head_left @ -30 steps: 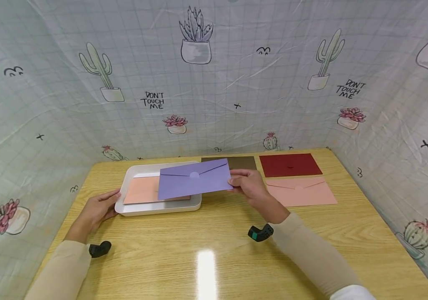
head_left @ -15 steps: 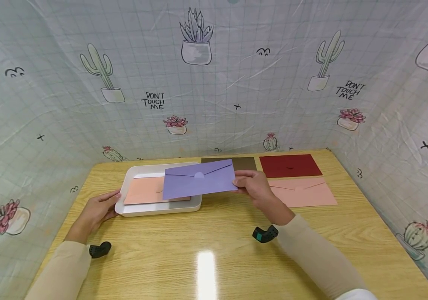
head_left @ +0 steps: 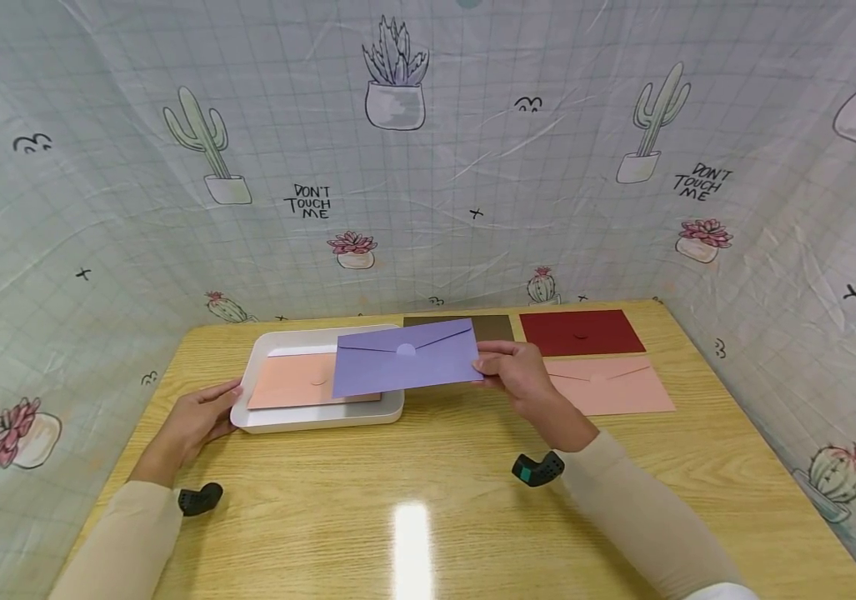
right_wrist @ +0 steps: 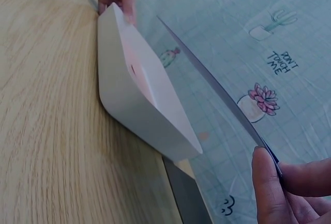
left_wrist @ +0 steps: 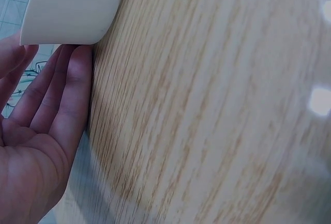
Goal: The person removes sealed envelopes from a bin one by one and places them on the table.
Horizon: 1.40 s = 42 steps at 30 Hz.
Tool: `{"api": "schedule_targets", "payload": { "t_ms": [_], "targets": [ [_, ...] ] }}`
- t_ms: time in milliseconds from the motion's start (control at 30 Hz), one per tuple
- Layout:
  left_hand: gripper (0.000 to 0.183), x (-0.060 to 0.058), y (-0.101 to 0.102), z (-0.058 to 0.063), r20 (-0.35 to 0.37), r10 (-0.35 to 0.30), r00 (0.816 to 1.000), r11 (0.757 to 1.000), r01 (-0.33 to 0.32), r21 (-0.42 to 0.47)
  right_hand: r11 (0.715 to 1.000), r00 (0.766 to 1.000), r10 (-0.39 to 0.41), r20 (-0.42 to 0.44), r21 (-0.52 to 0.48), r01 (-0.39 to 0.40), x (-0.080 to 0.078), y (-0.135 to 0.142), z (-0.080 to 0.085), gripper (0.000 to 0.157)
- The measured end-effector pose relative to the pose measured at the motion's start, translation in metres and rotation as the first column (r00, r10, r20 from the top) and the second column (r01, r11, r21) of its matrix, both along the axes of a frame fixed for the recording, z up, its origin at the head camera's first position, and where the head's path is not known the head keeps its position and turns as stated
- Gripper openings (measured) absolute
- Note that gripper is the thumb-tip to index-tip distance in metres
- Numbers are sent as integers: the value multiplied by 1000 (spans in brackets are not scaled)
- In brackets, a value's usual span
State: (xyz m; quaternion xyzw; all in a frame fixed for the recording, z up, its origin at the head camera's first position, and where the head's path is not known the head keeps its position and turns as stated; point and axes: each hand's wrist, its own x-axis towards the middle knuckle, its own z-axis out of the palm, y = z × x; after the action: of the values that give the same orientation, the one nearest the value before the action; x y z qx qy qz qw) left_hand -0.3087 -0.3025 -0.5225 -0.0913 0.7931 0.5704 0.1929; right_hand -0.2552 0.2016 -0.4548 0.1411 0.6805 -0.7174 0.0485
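Observation:
My right hand (head_left: 521, 379) pinches the right end of a lavender envelope (head_left: 401, 367) between thumb and fingers. The envelope is held up, tilted, over the right part of a white tray (head_left: 330, 417). Seen nearly edge-on in the right wrist view, the same envelope (right_wrist: 217, 87) stands apart from the tray (right_wrist: 139, 120). A peach envelope (head_left: 288, 383) lies in the tray, its right part hidden beneath the lavender one. My left hand (head_left: 195, 421) holds the tray's left end; in the left wrist view its fingers (left_wrist: 75, 89) reach the tray's outer wall (left_wrist: 72, 12).
Right of the tray, a dark red envelope (head_left: 581, 332) lies at the back of the wooden table (head_left: 322, 508), with a pink envelope (head_left: 615, 387) before it. A brown envelope (head_left: 495, 327) is partly hidden behind the lavender one. Printed fabric (head_left: 428, 167) rises behind the table.
My right hand has drifted a little to the right with the lavender envelope, baring more of the peach envelope. My left hand and the tray have stayed put.

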Motion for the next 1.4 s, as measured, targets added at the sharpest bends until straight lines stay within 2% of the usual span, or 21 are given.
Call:
{"api": "schedule_targets", "payload": {
  "t_ms": [567, 1400],
  "targets": [
    [68, 1, 0, 1, -4, 4, 1000, 1000, -4, -4, 1000, 1000, -19, 14, 16, 19, 2, 10, -1, 42],
    [68, 2, 2, 4, 4, 10, 1000, 1000, -10, -13, 1000, 1000, -2, 21, 16, 2, 5, 35, -1, 46]
  ]
}}
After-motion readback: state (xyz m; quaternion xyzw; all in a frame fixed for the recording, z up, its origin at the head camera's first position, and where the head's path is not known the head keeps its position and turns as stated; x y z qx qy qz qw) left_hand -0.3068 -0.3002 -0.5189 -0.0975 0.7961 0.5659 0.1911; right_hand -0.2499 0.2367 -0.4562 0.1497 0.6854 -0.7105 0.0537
